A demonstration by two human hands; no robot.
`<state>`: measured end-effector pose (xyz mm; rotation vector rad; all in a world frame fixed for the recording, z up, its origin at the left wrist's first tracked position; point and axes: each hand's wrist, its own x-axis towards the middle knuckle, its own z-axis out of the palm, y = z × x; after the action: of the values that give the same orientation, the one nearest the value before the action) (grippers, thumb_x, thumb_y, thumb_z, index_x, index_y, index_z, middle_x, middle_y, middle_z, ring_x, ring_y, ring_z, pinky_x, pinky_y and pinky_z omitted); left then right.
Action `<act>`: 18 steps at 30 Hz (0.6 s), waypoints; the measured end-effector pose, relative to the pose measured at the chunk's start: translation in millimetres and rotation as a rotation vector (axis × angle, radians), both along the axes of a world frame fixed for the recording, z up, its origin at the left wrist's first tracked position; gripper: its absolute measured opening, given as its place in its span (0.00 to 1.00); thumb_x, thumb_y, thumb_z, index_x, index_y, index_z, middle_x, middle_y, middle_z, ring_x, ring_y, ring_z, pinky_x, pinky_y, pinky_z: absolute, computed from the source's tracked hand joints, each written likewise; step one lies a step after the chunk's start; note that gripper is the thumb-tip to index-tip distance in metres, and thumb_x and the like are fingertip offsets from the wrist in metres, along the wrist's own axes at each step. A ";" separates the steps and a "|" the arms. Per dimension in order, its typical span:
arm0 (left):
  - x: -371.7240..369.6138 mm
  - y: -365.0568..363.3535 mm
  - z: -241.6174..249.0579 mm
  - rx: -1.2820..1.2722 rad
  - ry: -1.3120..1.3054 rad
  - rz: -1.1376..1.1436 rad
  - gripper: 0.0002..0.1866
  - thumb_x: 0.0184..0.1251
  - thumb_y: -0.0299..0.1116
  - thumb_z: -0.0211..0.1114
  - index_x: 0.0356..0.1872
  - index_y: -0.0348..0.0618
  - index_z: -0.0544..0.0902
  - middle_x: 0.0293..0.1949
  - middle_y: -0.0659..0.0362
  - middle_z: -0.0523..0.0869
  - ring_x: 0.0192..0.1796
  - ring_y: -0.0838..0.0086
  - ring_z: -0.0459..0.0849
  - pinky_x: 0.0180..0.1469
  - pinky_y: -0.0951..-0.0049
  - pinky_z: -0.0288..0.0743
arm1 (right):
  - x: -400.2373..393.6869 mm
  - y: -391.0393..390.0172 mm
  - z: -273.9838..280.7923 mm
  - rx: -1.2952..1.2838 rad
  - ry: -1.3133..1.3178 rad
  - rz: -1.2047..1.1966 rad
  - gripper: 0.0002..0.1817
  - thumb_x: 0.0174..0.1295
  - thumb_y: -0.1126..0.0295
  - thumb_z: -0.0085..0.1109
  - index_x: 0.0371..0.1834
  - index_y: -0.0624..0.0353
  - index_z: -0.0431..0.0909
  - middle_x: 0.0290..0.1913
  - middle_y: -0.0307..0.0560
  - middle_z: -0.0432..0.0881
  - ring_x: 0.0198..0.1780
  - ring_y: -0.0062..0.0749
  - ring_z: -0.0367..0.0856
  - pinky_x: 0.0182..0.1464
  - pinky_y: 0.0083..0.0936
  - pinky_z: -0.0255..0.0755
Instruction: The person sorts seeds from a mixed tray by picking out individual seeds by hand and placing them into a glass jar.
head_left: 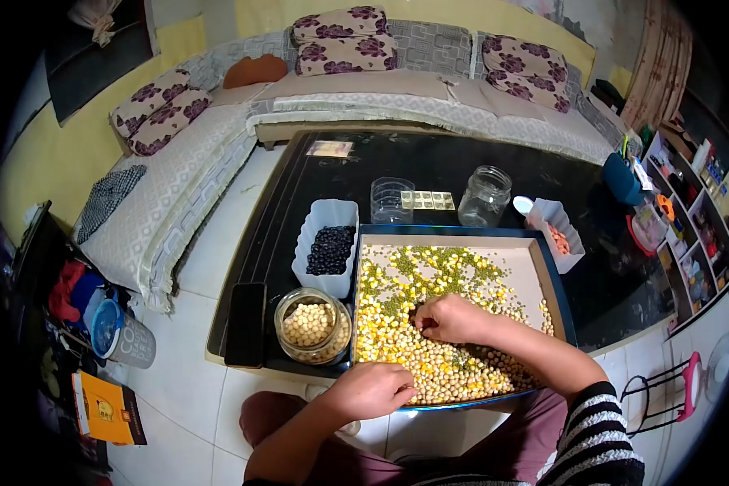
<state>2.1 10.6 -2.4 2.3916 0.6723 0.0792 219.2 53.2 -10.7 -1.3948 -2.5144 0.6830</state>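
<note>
A shallow dark-rimmed box point(565, 312) holds a spread of yellow corn kernels point(378, 332), green mung beans point(454, 266) and round beige beans point(437, 360). My right hand point(454, 317) is down among the kernels near the box's middle, its fingers pinched together; what they hold is hidden. Over the box's near left corner, my left hand point(373, 385) has its fingers curled and closed, with their contents out of sight. Just left of the box is a glass jar point(282, 328) with beige beans point(309, 322) inside. Behind it, a ribbed plastic container point(306, 243) holds black beans point(330, 251).
On the black table point(275, 186) are a smartphone point(245, 324), a clear plastic cup point(391, 201), an open glass jar point(484, 197), and a container point(571, 223) of reddish pieces. A teal holder point(622, 178) and a shelf unit point(688, 235) stand to the right. A sofa point(373, 105) runs behind.
</note>
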 end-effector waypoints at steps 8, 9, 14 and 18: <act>-0.8 -0.5 -1.9 0.017 -0.077 0.012 0.12 0.61 0.40 0.56 0.33 0.43 0.81 0.31 0.55 0.81 0.35 0.59 0.81 0.37 0.62 0.74 | -5.7 -2.6 -4.8 0.114 -0.057 0.041 0.04 0.43 0.77 0.53 0.24 0.62 0.74 0.29 0.54 0.78 0.33 0.50 0.78 0.37 0.39 0.73; -0.9 -0.4 -1.6 0.018 -0.077 0.013 0.12 0.61 0.40 0.56 0.33 0.43 0.81 0.31 0.55 0.81 0.35 0.59 0.81 0.37 0.62 0.74 | -6.1 -2.6 -4.6 0.117 -0.066 0.036 0.04 0.43 0.77 0.53 0.25 0.62 0.74 0.29 0.55 0.78 0.33 0.50 0.78 0.37 0.39 0.73; -1.2 0.3 -5.0 -0.008 -0.096 -0.004 0.12 0.62 0.40 0.55 0.34 0.43 0.80 0.31 0.55 0.81 0.36 0.59 0.81 0.37 0.62 0.74 | -1.5 -0.4 -2.2 0.155 0.002 0.035 0.05 0.43 0.75 0.55 0.25 0.61 0.76 0.28 0.51 0.78 0.30 0.46 0.78 0.34 0.36 0.73; -0.5 -1.7 5.5 -0.047 -0.065 0.026 0.13 0.62 0.39 0.53 0.30 0.40 0.80 0.31 0.53 0.82 0.36 0.58 0.80 0.40 0.60 0.74 | -19.0 7.9 37.6 0.144 0.255 -0.017 0.05 0.45 0.76 0.58 0.27 0.61 0.78 0.25 0.46 0.80 0.24 0.30 0.79 0.30 0.24 0.74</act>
<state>1.7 8.9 3.1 2.3248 0.6681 0.1496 200.2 61.1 26.9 -1.1961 -2.3012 0.6202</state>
